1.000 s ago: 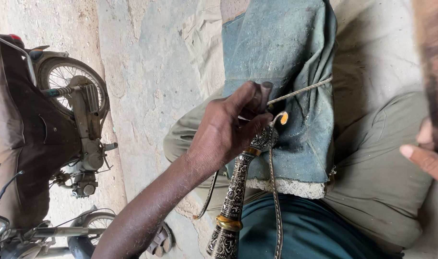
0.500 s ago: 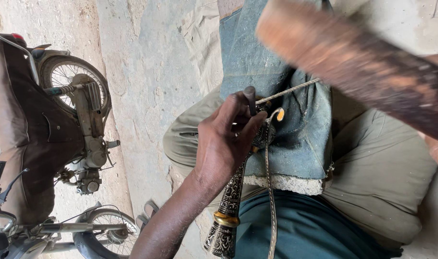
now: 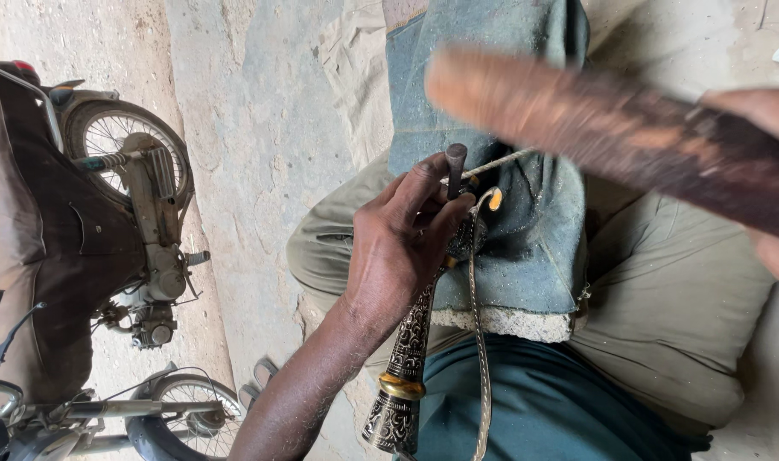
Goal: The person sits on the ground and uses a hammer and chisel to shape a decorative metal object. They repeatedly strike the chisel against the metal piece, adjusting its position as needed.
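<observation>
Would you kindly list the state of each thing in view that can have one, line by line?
left hand: closed around the punch and ornate tube
metal punch: held upright on the work
ornate tube: lying on the lap, gripped
wooden mallet: raised, blurred
right hand: gripping the wooden mallet
motorcycle: parked

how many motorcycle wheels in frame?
2. One spoked motorcycle wheel at upper left, behind the brown seat; another spoked wheel at bottom left, partly cut off by the frame edge. Other wheels may lie outside the view.
</observation>
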